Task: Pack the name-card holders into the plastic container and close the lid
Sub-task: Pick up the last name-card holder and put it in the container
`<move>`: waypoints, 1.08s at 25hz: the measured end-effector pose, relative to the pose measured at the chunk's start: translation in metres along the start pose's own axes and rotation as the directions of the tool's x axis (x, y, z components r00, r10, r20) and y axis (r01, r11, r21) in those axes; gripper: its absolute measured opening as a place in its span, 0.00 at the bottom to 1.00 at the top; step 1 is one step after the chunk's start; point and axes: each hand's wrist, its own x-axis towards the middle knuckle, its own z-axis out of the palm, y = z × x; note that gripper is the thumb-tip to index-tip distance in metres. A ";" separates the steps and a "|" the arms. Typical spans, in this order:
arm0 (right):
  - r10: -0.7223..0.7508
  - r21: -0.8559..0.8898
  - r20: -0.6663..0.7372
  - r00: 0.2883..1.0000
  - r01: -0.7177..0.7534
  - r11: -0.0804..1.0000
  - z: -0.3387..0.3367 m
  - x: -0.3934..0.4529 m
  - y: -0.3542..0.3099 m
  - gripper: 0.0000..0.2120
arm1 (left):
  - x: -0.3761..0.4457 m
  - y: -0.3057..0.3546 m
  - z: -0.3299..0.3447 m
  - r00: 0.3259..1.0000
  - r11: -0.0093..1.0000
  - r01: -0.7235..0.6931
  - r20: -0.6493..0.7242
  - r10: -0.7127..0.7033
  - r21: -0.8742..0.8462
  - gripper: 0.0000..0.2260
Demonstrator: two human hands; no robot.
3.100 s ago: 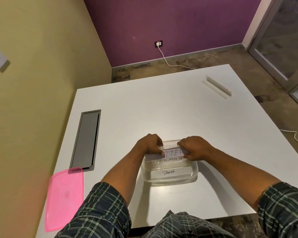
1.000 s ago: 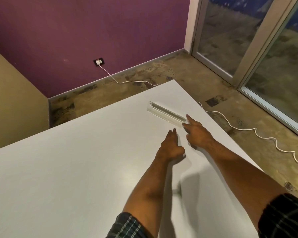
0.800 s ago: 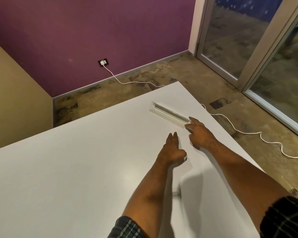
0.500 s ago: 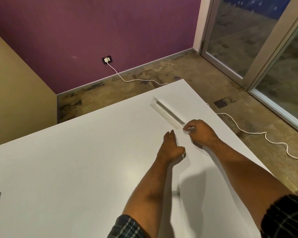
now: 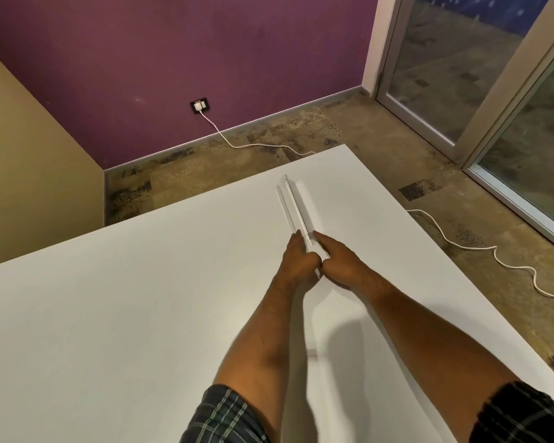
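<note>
Both forearms are bare from the elbow down. Each arm wears a short, dark plaid fabric sleeve — the left sleeve (image 5: 226, 417) in deep blue-green crossed by pale grey-white lines, the right sleeve (image 5: 525, 414) darker, its check fainter. No rings, watch or bands show.

A white table (image 5: 141, 298) stands near purple wall (image 5: 205, 43), tan wall (image 5: 29, 155), mottled floor (image 5: 365, 129) and glass doors (image 5: 461, 75).

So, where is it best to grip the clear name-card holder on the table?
At its near end, one hand on each long side. The name-card holder is long, narrow and low, pointing away, and both the left hand and right hand already meet there.
</note>
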 end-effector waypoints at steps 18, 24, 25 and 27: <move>-0.222 -0.215 0.223 0.949 0.270 0.939 0.075 -0.126 -0.020 0.37 | -0.062 -0.030 -0.041 0.935 0.929 0.177 -0.351 -0.056 0.323 0.18; -0.298 -0.236 0.353 0.887 0.392 0.889 0.069 -0.154 -0.012 0.20 | -0.090 -0.043 -0.038 0.972 0.661 0.134 -0.228 0.058 0.739 0.17; -0.314 -0.207 0.284 0.906 0.378 0.902 0.067 -0.158 -0.014 0.17 | -0.093 -0.046 -0.039 0.978 0.623 0.107 -0.195 0.074 0.775 0.16; -0.268 -0.111 0.015 0.963 0.268 0.957 0.059 -0.156 -0.015 0.16 | -0.101 -0.047 -0.043 0.989 0.575 0.061 -0.129 0.077 0.816 0.14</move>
